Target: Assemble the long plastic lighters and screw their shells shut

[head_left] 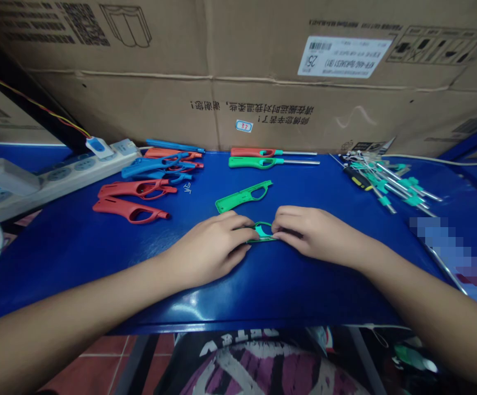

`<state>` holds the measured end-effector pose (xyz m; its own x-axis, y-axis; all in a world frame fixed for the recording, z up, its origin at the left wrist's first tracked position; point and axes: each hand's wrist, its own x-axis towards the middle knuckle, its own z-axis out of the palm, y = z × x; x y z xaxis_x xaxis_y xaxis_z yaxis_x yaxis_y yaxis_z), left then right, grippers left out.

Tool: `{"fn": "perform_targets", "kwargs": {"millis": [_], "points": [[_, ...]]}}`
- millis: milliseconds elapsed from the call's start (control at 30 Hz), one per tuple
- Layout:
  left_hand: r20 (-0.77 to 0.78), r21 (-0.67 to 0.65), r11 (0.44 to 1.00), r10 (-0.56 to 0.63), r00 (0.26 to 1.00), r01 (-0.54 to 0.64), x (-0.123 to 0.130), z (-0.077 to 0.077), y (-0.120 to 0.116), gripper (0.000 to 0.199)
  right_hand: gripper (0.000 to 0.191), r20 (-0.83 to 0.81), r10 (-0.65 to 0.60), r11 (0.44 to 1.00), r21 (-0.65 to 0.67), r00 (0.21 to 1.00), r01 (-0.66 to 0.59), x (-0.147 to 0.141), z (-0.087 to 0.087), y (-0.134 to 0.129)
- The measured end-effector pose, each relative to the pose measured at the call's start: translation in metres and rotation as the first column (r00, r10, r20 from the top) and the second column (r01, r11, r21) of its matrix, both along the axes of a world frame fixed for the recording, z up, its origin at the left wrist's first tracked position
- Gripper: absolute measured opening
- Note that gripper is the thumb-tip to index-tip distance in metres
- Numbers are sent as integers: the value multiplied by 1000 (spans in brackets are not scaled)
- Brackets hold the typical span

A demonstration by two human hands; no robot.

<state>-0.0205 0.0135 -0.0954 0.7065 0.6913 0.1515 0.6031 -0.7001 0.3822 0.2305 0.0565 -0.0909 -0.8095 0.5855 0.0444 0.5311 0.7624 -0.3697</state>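
Note:
Both hands meet over a green lighter shell half (266, 224) near the middle of the blue table. My left hand (217, 244) has its fingers closed on the shell's left part and covers most of it. The fingers of my right hand (304, 230) pinch its right end. Inside the shell's loop shows a teal trigger piece (260, 230). Just beyond my hands lies another green shell half (242, 197), its hollow side up. Farther back, a red lighter (255, 152) and a green lighter (255, 162), both with metal tubes, lie side by side.
Red shells (119, 209), blue shells (148, 166) and small screws (187, 188) lie left of centre. A power strip (74, 174) runs along the left. Metal tubes with teal parts (403, 186) and a screwdriver (357, 178) are at right. Cardboard (140, 93) stands behind.

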Motion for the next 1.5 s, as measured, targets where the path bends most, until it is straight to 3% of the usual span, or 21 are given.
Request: {"fn": "perform_targets", "kwargs": {"millis": [1000, 1333, 1500], "points": [[-31, -8, 1000, 13, 999, -13, 0, -1, -1, 34, 21, 23, 44, 998, 50, 999, -45, 0, 0, -2], [-19, -13, 1000, 19, 1000, -19, 1, 1, -2, 32, 18, -67, 8, 1000, -19, 998, -9, -1, -2, 0], [-39, 1, 1000, 18, 999, -18, 1, 1, -4, 33, 20, -4, 54, 998, 22, 999, -54, -1, -1, -1]]}}
